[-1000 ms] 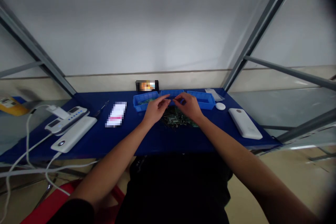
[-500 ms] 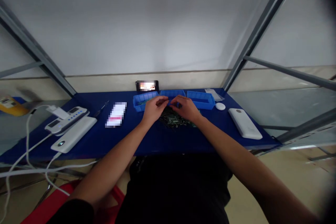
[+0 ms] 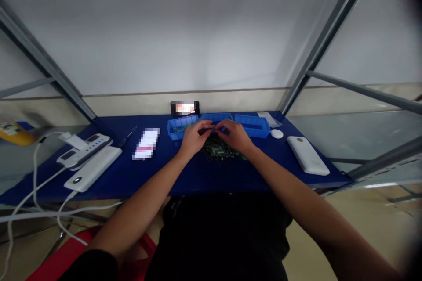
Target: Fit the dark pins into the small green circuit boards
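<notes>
My left hand (image 3: pixel 195 139) and my right hand (image 3: pixel 234 134) meet fingertip to fingertip above a heap of small dark and green pieces (image 3: pixel 218 149) on the blue table. Both hands are closed in a pinch; whatever lies between the fingertips is too small to make out. Behind them stands a blue middle bin (image 3: pixel 216 117), partly covered by my fingers. Beside my left hand, the left blue bin (image 3: pixel 183 126) holds small green pieces. The right blue bin (image 3: pixel 252 125) sits beyond my right hand.
A phone (image 3: pixel 185 108) leans on the wall, and another phone (image 3: pixel 146 144) lies left. White power banks (image 3: pixel 93 169) with cables and a power strip (image 3: pixel 85 151) fill the left end. To the right are a white disc (image 3: pixel 276 134) and a white power bank (image 3: pixel 307 155). Grey metal posts flank the table.
My fingertips have shifted very slightly, still pinched close together over the heap. Nothing else has visibly moved.
</notes>
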`<state>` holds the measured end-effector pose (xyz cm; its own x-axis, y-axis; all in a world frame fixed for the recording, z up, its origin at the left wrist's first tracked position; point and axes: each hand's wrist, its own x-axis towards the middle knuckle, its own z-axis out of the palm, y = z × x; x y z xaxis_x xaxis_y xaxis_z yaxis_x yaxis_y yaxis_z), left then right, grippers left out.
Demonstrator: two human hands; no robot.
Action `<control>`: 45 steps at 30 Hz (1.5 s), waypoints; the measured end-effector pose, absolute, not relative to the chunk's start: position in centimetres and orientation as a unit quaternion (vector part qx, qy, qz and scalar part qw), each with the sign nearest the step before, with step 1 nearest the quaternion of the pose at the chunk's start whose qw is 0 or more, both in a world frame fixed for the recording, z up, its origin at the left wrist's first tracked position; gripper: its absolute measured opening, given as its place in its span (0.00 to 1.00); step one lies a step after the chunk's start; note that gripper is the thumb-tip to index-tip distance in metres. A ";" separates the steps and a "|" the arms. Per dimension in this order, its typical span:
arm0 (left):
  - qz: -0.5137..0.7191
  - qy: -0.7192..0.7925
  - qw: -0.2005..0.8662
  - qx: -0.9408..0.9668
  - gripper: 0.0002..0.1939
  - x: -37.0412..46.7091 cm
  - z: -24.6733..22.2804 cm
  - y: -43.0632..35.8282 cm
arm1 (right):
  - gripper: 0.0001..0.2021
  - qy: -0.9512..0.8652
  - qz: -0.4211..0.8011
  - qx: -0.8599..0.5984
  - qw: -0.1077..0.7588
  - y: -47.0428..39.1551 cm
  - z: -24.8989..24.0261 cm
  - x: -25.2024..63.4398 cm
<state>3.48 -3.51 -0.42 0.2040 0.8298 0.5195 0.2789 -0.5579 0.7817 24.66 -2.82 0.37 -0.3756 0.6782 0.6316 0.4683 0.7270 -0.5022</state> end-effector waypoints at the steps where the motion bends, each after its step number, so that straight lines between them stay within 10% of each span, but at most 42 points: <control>1: 0.504 0.378 0.284 0.723 0.15 3.6 -0.4 -3.6 | 0.04 -0.823 0.118 -0.352 0.431 -2.8 0.3 24.6; 11: 0.522 0.367 0.306 0.707 0.17 3.8 -0.4 -3.7 | 0.24 -0.813 0.144 -0.350 0.443 -3.2 0.7 24.5; 19: 0.491 0.383 0.327 0.711 0.18 3.9 -0.9 -3.9 | 0.07 -0.796 0.119 -0.377 0.459 -3.0 0.5 24.7; 45: 0.501 0.410 0.272 0.712 0.05 3.5 -1.1 -3.1 | 0.08 -0.807 0.128 -0.371 0.442 -2.6 0.2 24.7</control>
